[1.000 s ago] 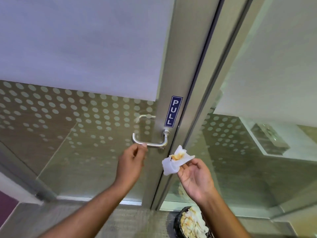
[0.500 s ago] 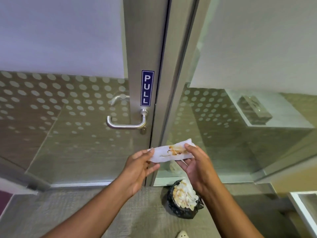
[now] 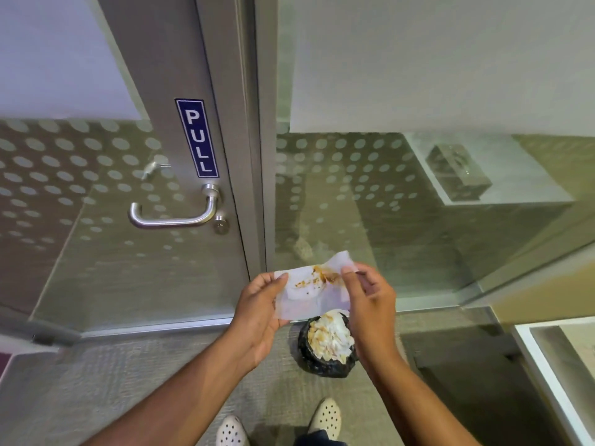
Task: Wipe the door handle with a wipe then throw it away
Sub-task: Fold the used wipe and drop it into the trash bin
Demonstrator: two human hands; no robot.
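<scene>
in front of the door, above the black bin bag [image 3: 325, 365], both hands hold one wipe [image 3: 310, 292] spread between them, the left hand [image 3: 262, 302] pinching its left edge and the right hand [image 3: 370, 299] its top right corner, fingers closed on it. it looks light, limp, damp and easily torn, stained orange-brown mid-sheet, so clean edges seem the best grip. one door handle [image 3: 174, 217], one wipe in hand, one bag with several used wipes.

Even, soft indoor lighting; wide-angle bending showing at the edges.
Door frame [image 3: 248, 123] is curving from lens distortion, glass panel [image 3: 370, 204] is throwing hazy reflections, door handle [image 3: 174, 220] is catching small highlights; shadows staying faint, slight overall softness.
</scene>
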